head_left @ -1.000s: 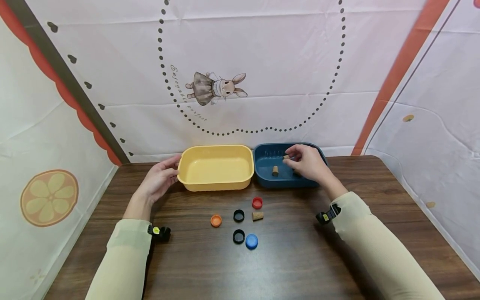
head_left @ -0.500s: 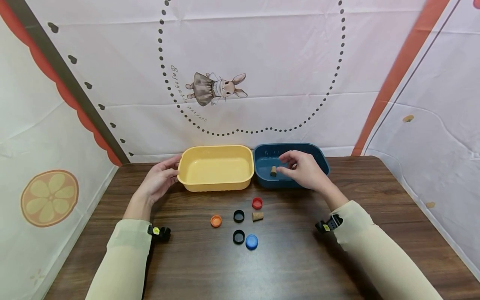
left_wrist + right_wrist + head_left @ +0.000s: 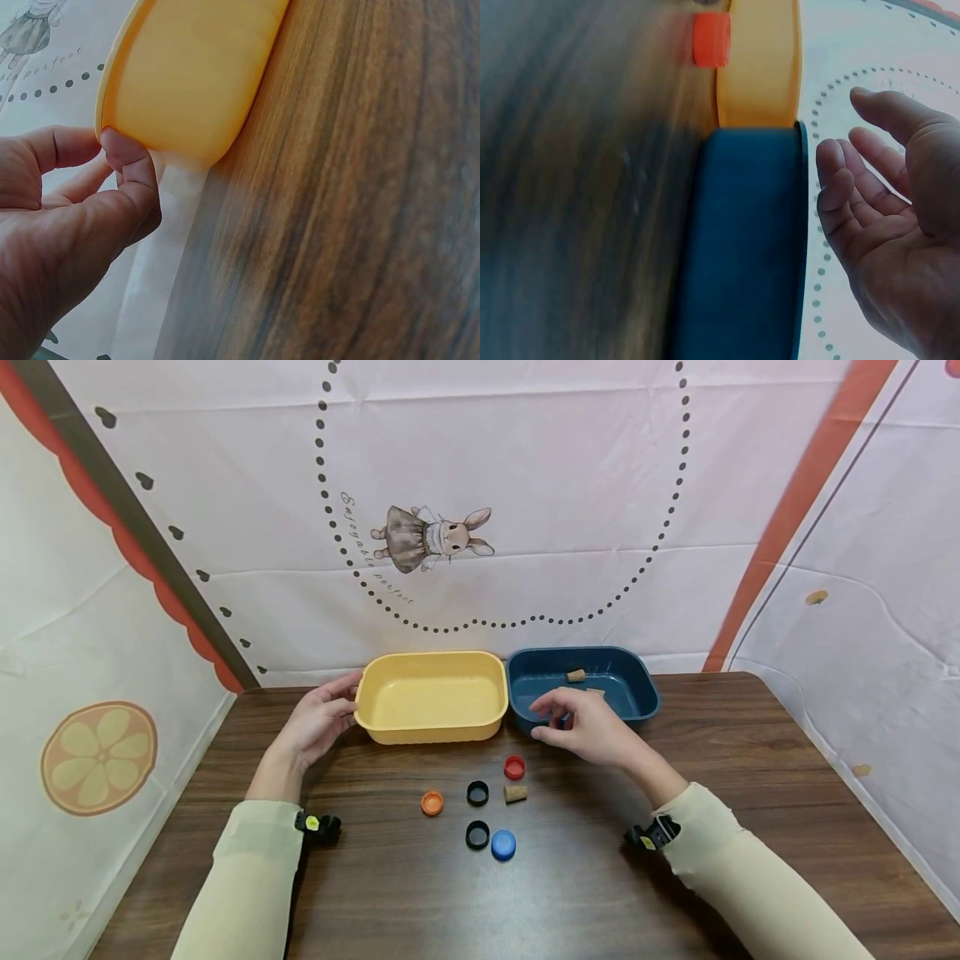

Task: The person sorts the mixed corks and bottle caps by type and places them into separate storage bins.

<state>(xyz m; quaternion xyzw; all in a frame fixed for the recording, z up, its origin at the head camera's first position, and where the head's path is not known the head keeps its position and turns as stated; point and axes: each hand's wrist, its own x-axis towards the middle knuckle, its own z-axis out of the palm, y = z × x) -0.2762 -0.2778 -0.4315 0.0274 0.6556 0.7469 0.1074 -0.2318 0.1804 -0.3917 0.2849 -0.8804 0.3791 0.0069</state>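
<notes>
My left hand [image 3: 318, 722] pinches the left end of a yellow tub [image 3: 431, 735]; in the left wrist view the thumb [image 3: 124, 150] lies inside its rim. My right hand [image 3: 588, 727] hovers over the front edge of a blue tub [image 3: 641, 693], fingers loosely bent and nothing between them. That palm shows bare in the right wrist view. Inside the blue tub lie a cork [image 3: 575, 677] and another, mostly hidden behind the hand. In front of the tubs, a red cap [image 3: 514, 767] and a cork [image 3: 515, 793] lie nearest the right hand.
On the brown wooden table [image 3: 390, 893] also lie two black caps, one farther back [image 3: 477, 792] and one nearer [image 3: 477, 835], a blue cap [image 3: 503, 845] and an orange cap [image 3: 432, 802]. Behind the tubs hangs a printed cloth [image 3: 562, 485].
My right hand has let go of a cork inside the blue tub and moved forward-left toward me, to the tub's front edge. My left hand stays on the yellow tub.
</notes>
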